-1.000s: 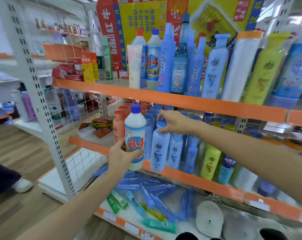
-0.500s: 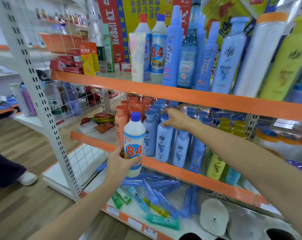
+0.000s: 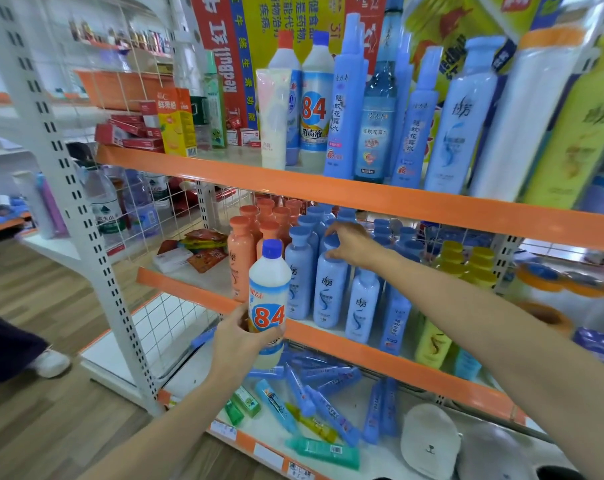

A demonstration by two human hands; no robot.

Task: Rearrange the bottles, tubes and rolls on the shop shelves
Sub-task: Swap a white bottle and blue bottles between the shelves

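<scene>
shelving (image 3: pixel 362 197) fills my view: three orange-edged tiers that i can count. top tier, front row: one pale tube (image 3: pixel 273 119), two 84 bottles behind it, one clear-blue bottle, several tall blue sprays that overlap too much for an exact count, then shampoo bottles, a white roll and a yellow-green bottle at the right. middle tier: orange bottles (image 3: pixel 240 258) at the left, about six caps visible, and a block of blue bottles (image 3: pixel 300 282) beside them; further back i cannot count them. bottom tier: loose blue tubes (image 3: pixel 314 386) lying crosswise. my left hand (image 3: pixel 240 337) is wrapped around the lower body of one 84 bottle (image 3: pixel 269 299), upright, in front of the middle tier's edge. my right hand (image 3: pixel 354 245) has its fingers curled over the cap of a blue bottle in the second row.
</scene>
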